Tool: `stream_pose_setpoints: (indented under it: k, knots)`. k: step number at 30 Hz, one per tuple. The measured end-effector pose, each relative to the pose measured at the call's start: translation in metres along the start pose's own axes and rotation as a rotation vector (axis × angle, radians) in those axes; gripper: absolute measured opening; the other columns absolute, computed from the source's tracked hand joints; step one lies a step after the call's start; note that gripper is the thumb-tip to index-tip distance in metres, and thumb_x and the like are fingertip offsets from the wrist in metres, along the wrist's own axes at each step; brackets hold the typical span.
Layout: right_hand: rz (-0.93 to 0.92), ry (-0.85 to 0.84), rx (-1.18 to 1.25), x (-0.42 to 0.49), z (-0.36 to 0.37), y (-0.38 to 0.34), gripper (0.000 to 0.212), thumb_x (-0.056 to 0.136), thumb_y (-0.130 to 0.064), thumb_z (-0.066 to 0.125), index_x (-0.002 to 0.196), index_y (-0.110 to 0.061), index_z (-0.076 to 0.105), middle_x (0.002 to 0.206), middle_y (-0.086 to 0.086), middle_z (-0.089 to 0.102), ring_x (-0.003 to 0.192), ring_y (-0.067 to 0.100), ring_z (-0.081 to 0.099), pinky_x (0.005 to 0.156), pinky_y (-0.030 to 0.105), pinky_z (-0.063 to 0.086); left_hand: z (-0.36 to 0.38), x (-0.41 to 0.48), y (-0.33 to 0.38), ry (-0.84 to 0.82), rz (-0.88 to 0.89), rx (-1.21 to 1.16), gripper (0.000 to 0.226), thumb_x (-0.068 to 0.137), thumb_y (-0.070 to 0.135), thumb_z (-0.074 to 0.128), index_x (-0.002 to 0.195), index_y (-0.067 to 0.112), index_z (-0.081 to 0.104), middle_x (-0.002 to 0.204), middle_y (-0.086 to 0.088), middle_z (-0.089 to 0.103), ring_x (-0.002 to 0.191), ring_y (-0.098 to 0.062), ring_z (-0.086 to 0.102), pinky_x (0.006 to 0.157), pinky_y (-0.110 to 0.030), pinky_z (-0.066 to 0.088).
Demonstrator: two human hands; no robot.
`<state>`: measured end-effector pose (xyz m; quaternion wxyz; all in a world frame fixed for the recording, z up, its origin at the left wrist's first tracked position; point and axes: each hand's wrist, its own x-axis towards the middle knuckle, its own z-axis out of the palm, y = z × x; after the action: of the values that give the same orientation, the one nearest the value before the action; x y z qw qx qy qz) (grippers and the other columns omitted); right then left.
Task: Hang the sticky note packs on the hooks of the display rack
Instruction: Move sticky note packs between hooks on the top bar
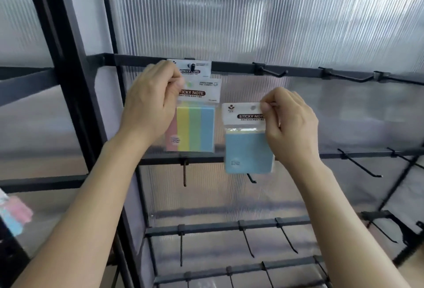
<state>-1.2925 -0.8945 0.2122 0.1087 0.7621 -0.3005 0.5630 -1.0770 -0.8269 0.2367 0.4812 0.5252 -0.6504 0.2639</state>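
My left hand (151, 102) pinches the top left of a striped pack (195, 127) of pink, yellow, green and blue sticky notes, held just below the top rail. Behind it another pack's header card (202, 69) hangs on a hook (192, 67) of that rail. My right hand (291, 125) pinches the top right corner of a light blue pack (249, 152), held in the air lower and to the right, off any hook.
The black rack's top rail (229, 66) carries bare hooks (274, 72) to the right. Lower rails (224, 227) hold several more bare hooks. A black upright post (75, 95) stands at the left. Blurred pink and blue items (13, 216) lie at the lower left.
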Motion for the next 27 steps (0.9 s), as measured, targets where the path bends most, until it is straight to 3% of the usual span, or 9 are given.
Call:
stream_pose_setpoints:
  k: [5,8,10,15,17,20,24,27]
  knots:
    - [-0.016,-0.006,0.069,0.015,0.01,0.018,0.008,0.084,-0.01,0.047,0.077,-0.01,0.051,0.075,-0.009,0.047,0.07,0.007,0.037,0.056,0.023,0.019,0.007,0.02,0.003,-0.007,-0.063,0.006,0.015,0.093,0.017,0.043,0.085,0.006,0.05,0.08,0.003,0.047,0.073,-0.008,0.037,0.06,-0.024,0.024]
    - [-0.038,-0.007,0.108,0.019,0.015,0.026,0.008,0.083,-0.007,0.049,0.076,-0.012,0.049,0.075,-0.011,0.044,0.07,0.001,0.031,0.056,0.022,0.017,0.009,0.028,0.002,-0.02,-0.099,0.0,0.012,0.095,0.013,0.045,0.085,0.009,0.048,0.073,0.012,0.042,0.063,-0.001,0.037,0.057,-0.011,0.026]
    - [-0.045,-0.015,0.126,0.021,0.018,0.031,0.009,0.083,-0.007,0.049,0.076,-0.012,0.048,0.075,-0.012,0.043,0.069,0.001,0.03,0.055,0.023,0.016,0.011,0.032,0.001,-0.027,-0.119,-0.005,0.013,0.095,0.013,0.045,0.084,0.006,0.049,0.072,0.016,0.041,0.062,0.002,0.037,0.055,-0.011,0.026]
    - [-0.053,-0.032,0.173,0.024,0.027,0.035,0.019,0.084,-0.008,0.049,0.078,-0.023,0.039,0.075,-0.013,0.043,0.069,0.001,0.032,0.055,0.024,0.019,0.014,0.033,-0.004,-0.071,-0.138,0.027,0.016,0.093,0.021,0.044,0.083,0.01,0.05,0.073,0.006,0.049,0.069,-0.015,0.043,0.057,-0.029,0.026]
    - [-0.048,-0.043,0.179,0.025,0.031,0.036,0.017,0.084,-0.009,0.048,0.078,-0.023,0.04,0.076,-0.013,0.044,0.07,0.001,0.033,0.053,0.019,0.023,0.017,0.035,-0.009,-0.077,-0.172,0.037,0.012,0.094,0.016,0.047,0.083,0.011,0.049,0.076,0.003,0.051,0.07,-0.017,0.044,0.059,-0.03,0.025]
    - [-0.035,-0.064,0.187,0.026,0.036,0.038,0.012,0.084,-0.011,0.047,0.078,-0.02,0.043,0.077,-0.012,0.046,0.071,0.0,0.033,0.06,0.005,0.028,0.026,0.038,-0.014,-0.058,-0.218,0.085,0.01,0.094,0.015,0.048,0.084,0.013,0.048,0.07,0.012,0.043,0.068,-0.012,0.037,0.058,-0.027,0.019]
    - [-0.039,-0.073,0.168,0.028,0.042,0.041,0.008,0.084,-0.011,0.047,0.077,-0.014,0.048,0.076,-0.012,0.045,0.071,0.0,0.031,0.054,0.014,0.026,0.04,0.046,-0.022,-0.026,-0.219,0.23,0.006,0.092,0.011,0.047,0.09,0.007,0.051,0.084,0.002,0.044,0.083,-0.016,0.038,0.066,-0.029,0.025]
    - [-0.047,-0.078,0.148,0.029,0.044,0.042,0.007,0.084,-0.011,0.048,0.077,-0.014,0.049,0.076,-0.013,0.044,0.071,-0.001,0.03,0.055,0.011,0.022,0.051,0.052,-0.031,0.004,-0.202,0.263,0.004,0.09,0.009,0.052,0.087,0.006,0.05,0.082,0.0,0.044,0.083,-0.019,0.04,0.066,-0.028,0.024]
